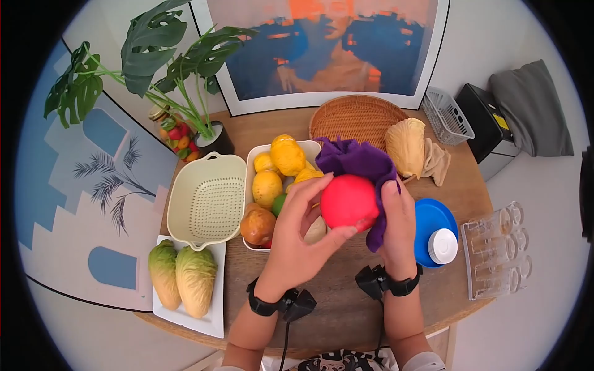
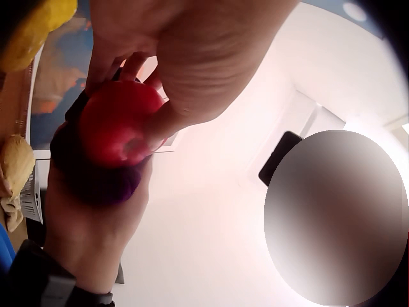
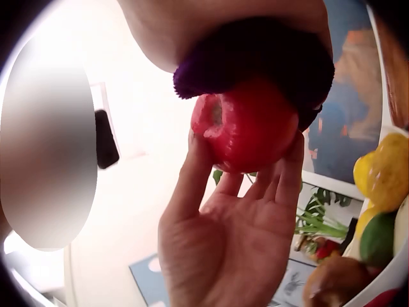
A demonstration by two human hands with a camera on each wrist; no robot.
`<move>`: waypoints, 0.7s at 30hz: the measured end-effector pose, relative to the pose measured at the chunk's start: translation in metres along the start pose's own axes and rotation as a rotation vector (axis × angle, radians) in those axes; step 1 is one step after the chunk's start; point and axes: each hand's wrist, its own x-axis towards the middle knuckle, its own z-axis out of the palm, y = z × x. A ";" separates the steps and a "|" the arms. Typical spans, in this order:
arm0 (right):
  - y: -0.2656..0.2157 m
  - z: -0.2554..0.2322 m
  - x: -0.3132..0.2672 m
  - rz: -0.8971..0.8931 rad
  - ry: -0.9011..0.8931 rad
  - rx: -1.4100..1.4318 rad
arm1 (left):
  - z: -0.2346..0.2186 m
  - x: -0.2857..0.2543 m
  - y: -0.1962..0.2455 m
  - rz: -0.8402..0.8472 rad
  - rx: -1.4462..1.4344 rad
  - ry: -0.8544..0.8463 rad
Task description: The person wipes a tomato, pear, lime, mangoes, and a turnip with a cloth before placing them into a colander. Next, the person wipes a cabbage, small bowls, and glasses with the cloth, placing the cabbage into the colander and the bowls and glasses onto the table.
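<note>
A shiny red apple (image 1: 348, 203) is held up over the table in front of the person. The left hand (image 1: 297, 247) grips it from the left, with the thumb at the near side and the fingers round the far side; the right wrist view shows its dimpled end (image 3: 217, 115) beside the thumb. The right hand (image 1: 399, 226) holds a purple cloth (image 1: 359, 159) against the apple's right side. In the left wrist view the cloth (image 2: 96, 182) wraps the apple's lower side and covers part of the right hand. Some right-hand fingers are hidden behind apple and cloth.
Behind the left hand stands a white bin (image 1: 249, 176) of fruit, beside a pale green colander (image 1: 207, 157). Two cabbages lie on a white plate (image 1: 216, 309). Right are a blue plate (image 1: 427, 213) with a white lid (image 1: 443, 246), glasses (image 1: 507, 247) and a wicker tray (image 1: 359, 111) behind.
</note>
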 end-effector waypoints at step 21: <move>0.001 -0.018 0.003 -0.147 0.173 -0.370 | 0.000 -0.006 -0.001 0.109 0.314 -0.182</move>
